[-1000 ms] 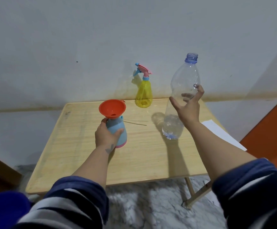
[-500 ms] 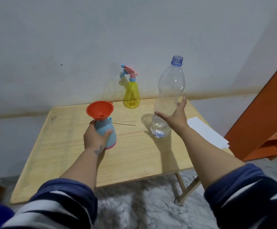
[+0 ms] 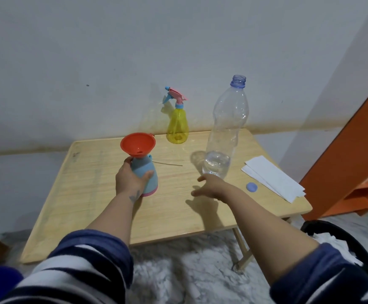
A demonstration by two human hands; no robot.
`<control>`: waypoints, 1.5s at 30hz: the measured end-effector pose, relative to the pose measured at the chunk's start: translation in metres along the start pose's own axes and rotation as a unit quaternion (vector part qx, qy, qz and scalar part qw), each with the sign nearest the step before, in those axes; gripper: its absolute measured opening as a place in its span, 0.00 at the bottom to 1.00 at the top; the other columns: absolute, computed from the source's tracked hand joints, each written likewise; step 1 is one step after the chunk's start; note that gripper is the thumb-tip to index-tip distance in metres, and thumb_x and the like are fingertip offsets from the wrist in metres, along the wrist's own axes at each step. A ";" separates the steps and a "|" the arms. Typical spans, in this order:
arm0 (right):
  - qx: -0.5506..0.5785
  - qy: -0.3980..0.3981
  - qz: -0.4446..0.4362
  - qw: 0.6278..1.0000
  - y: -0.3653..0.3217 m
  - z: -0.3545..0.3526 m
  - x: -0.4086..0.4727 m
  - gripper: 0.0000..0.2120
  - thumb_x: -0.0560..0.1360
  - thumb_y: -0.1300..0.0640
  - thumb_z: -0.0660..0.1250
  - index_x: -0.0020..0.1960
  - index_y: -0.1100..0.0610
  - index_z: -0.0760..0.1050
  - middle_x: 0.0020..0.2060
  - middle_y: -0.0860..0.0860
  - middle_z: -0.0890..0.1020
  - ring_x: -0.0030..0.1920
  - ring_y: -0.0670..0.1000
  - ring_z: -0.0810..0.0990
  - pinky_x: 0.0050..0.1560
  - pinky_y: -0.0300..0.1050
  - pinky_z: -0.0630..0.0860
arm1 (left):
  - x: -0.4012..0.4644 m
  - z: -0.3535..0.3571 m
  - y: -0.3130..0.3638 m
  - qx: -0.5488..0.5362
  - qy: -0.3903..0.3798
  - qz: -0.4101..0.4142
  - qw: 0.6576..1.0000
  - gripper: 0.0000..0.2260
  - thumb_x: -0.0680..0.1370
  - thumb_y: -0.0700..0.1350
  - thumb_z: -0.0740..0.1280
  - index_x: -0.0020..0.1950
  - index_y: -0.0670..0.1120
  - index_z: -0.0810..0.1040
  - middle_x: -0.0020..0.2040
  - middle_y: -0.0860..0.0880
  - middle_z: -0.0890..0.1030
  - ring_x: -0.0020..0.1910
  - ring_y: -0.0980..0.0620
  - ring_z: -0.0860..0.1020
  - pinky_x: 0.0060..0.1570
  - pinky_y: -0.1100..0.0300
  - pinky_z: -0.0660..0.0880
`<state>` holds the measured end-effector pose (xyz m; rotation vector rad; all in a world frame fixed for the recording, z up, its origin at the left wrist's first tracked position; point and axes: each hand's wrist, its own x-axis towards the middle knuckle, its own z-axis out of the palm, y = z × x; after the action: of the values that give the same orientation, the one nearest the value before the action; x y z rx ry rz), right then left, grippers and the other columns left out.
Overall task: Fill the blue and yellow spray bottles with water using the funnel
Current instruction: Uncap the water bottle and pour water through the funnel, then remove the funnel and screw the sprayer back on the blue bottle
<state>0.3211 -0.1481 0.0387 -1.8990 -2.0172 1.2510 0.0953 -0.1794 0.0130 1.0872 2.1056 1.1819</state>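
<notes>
Orange funnel (image 3: 138,143) tops one blue spray bottle (image 3: 146,176), left hand (image 3: 130,178) clamping it; right hand (image 3: 210,186) apart, empty.

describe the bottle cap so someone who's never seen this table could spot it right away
Start at the wooden table and find the tall clear water bottle on its right side. Nearer the person, beside the white paper sheets, lies the bottle cap: the only small, flat, blue disc there.

We are viewing from one head-worn camera, looking forward and down across the wooden table (image 3: 95,194) toward the wall (image 3: 112,51), at arm's reach.
</notes>
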 end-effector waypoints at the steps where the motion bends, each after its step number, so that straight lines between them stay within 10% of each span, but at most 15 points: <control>1: 0.004 0.001 -0.027 1.000 -0.010 0.002 0.002 0.33 0.71 0.54 0.73 0.72 0.58 0.64 0.62 0.54 0.74 0.61 0.53 0.75 0.60 0.43 0.71 | 0.000 -0.001 0.000 0.000 0.000 -0.001 1.000 0.32 0.70 0.49 0.76 0.71 0.47 0.67 0.67 0.46 0.75 0.64 0.43 0.74 0.63 0.47 0.72; 10: 0.050 0.071 -0.235 0.968 -0.108 0.011 0.004 0.51 0.64 0.50 0.79 0.77 0.58 0.53 0.73 0.55 0.64 0.72 0.53 0.65 0.68 0.45 0.66 | -0.001 -0.002 -0.007 -0.022 -0.005 0.016 1.000 0.31 0.70 0.49 0.75 0.70 0.50 0.69 0.64 0.49 0.77 0.61 0.46 0.76 0.59 0.51 0.75; 16: 0.142 0.094 -0.239 0.956 -0.128 0.034 0.008 0.45 0.61 0.52 0.82 0.70 0.58 0.62 0.61 0.49 0.71 0.60 0.47 0.71 0.55 0.36 0.65 | -0.001 -0.002 -0.014 -0.050 -0.011 0.012 0.999 0.24 0.69 0.50 0.76 0.62 0.54 0.73 0.58 0.52 0.79 0.57 0.49 0.78 0.53 0.56 0.75; 33: 0.246 0.148 -0.248 0.925 -0.139 0.003 0.006 0.49 0.64 0.55 0.79 0.76 0.57 0.55 0.68 0.53 0.69 0.66 0.54 0.72 0.65 0.54 0.73 | -0.004 -0.006 -0.015 -0.026 -0.030 0.055 0.998 0.27 0.69 0.48 0.75 0.67 0.55 0.70 0.59 0.53 0.77 0.55 0.50 0.76 0.50 0.58 0.75; 45: -0.019 0.081 -0.103 0.991 -0.028 0.031 0.040 0.53 0.63 0.56 0.78 0.77 0.58 0.48 0.71 0.57 0.62 0.71 0.57 0.65 0.69 0.52 0.67 | -0.002 -0.005 -0.022 -0.021 -0.030 0.072 0.997 0.30 0.69 0.49 0.76 0.68 0.55 0.69 0.62 0.52 0.76 0.57 0.51 0.74 0.52 0.58 0.72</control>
<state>0.2726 -0.1253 0.0175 -1.6934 -2.1011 0.9809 0.0837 -0.1906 -0.0032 1.2565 1.9769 1.2386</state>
